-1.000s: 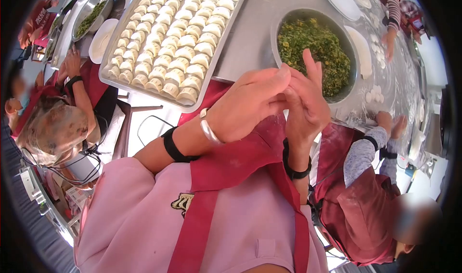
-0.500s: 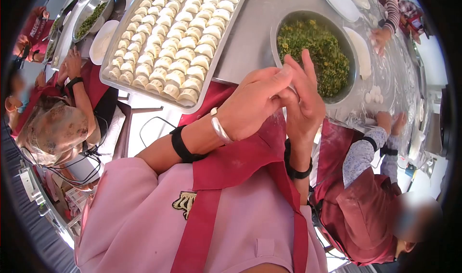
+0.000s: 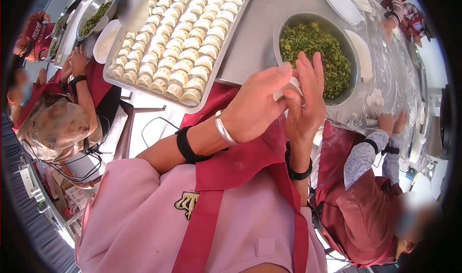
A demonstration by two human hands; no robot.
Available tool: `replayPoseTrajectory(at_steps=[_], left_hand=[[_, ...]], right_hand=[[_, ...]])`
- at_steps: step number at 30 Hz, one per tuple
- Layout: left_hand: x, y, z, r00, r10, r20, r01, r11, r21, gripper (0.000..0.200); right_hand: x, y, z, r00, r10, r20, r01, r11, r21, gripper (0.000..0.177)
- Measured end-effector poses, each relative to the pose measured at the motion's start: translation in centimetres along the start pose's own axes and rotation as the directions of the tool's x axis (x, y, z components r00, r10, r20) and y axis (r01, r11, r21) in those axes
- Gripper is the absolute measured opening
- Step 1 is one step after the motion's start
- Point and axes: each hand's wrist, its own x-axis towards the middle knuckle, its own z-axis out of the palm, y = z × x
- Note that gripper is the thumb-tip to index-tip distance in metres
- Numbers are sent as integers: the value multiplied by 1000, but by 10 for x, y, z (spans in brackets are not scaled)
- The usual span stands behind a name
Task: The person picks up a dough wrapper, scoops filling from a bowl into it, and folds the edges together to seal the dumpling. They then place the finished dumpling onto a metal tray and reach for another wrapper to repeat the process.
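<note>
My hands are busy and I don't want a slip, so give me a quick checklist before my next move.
1. Dough piece supported: ok, held between left grip and right grip.
2. Its edge fully closed: cannot tell, fingers cover part of it.
3. Bowl within reach: ok, seemingly just beyond the right grip.
4. Space at the tray's far end: cannot tell, the frame cuts it off.
5. Bowl clear of the right-side co-worker's hands: ok, they are apart from it.

Your left forearm (image 3: 159, 150) slanted up and inward to your left hand (image 3: 255, 102), its thumb (image 3: 283, 74) laid close to your right hand (image 3: 308, 102). Your right wrist (image 3: 301, 150) stood nearly upright, the fingers (image 3: 318, 71) above stretching upward.
</note>
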Motion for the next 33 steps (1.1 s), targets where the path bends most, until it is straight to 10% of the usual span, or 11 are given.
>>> replayPoseTrajectory(at_steps=[7, 10, 13, 20, 22, 33], left_hand=[[12, -21, -26, 994, 107, -28, -94, 950, 297, 30], [5, -4, -14, 999, 27, -45, -23, 997, 72, 29], [-9, 23, -4, 978, 30, -204, 24, 966, 257, 32], [-14, 125, -37, 978, 197, -68, -79, 655, 751, 33], [-7, 155, -40, 953, 303, 2, -122, 375, 919, 30], [2, 156, 19, 905, 326, 273, -384, 350, 854, 39]], right_hand=[[-2, 10, 6, 990, -127, 66, 137, 974, -179, 37], [-2, -3, 9, 997, -12, 78, 14, 999, -29, 43], [-3, -19, -1, 996, -14, 85, 5, 994, 112, 44], [-28, 1, -11, 928, 71, 367, -171, 954, 246, 38], [-38, 6, -9, 914, 111, 390, -233, 931, 281, 36], [-16, -3, -19, 868, 293, 401, -405, 886, 227, 24]])
